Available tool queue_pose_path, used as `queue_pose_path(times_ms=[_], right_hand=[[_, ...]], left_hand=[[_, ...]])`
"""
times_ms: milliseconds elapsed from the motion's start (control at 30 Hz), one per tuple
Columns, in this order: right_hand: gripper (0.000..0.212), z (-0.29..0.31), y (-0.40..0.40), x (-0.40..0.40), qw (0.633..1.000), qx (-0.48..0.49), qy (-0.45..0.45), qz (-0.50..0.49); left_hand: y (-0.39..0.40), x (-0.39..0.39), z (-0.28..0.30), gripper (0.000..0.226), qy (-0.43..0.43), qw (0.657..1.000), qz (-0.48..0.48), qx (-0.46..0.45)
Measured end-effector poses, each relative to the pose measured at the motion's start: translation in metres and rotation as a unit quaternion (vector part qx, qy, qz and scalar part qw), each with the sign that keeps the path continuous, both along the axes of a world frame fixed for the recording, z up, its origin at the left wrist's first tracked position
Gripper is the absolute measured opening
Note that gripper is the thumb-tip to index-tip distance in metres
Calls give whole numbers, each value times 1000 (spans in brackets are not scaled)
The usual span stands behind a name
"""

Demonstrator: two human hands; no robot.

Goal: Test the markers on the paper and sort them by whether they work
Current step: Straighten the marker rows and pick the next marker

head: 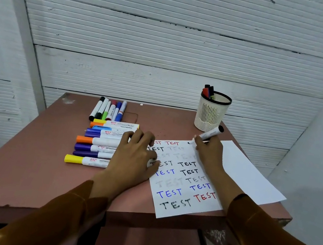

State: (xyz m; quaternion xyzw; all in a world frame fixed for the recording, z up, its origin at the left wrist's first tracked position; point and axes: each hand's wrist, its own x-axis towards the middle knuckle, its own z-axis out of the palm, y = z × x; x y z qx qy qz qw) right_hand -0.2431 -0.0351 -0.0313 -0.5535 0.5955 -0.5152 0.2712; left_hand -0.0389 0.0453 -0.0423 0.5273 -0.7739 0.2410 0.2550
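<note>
the paper [184,182] lies on the counter [42,166] in front of the person and already carries 2 columns of the word "test" in red, black and blue; several entries are faint grey, which suggests some markers came out weak or dry. the right hand [208,151] grips a black-capped marker [211,133], fingers curled round its barrel, with the tip at the top of the right column, just beside the last red word. by my reading, one more test is in hand. the left hand [135,156] rests on the paper's left edge with fingers spread and bent; something small and white sits under the thumb, possibly a cap, but i cannot tell.

sorting looks partly done. a mesh cup [211,113] at the far right holds about 3 markers, and 6 more lie in a tight group [109,109] at the far edge. a row of about 8 capped markers [97,143], yellow, orange, blue and purple, lies left of the paper, apparently untested. so roughly half the job seems left.
</note>
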Motion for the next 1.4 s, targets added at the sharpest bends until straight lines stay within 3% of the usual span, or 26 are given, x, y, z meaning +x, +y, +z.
queue_pose_path(times_ms=[100,167,267,333,367,467,567,633,800,1033,1200,1267,1333,1400], right_hand=[[10,5,2,-3,998,8,-52,23],[11,9,2,-5,995,14,-97,33],[51,15,7,-2,983,19,-173,49],[64,20,12,6,970,15,-232,69],[61,22,15,10,959,11,-269,88],[22,32,29,23,929,13,-348,129],[23,36,41,36,904,12,-385,185],[28,36,45,41,903,8,-377,206],[28,40,51,49,897,-8,-374,235],[29,41,55,51,902,-13,-356,243],[28,38,58,55,909,-9,-323,263],[26,38,57,55,940,-37,-238,242],[21,37,58,57,964,-107,-96,222],[12,35,65,64,951,-204,53,228]], left_hand=[[7,-4,6,29,67,997,-31,-6],[10,-7,11,32,139,989,-56,-16],[11,-5,9,51,200,977,-72,12],[10,-3,8,61,203,975,-85,31],[10,-2,9,57,203,975,-88,24],[9,1,11,52,241,965,-100,-7],[12,1,12,46,349,932,-101,18],[12,1,14,37,392,915,-86,35],[12,1,12,19,371,922,-107,2],[12,2,14,17,352,929,-118,-6],[17,3,28,25,475,867,-140,50],[16,8,36,20,539,831,-133,32],[14,13,43,11,601,788,-129,24],[12,13,47,8,653,748,-121,18]])
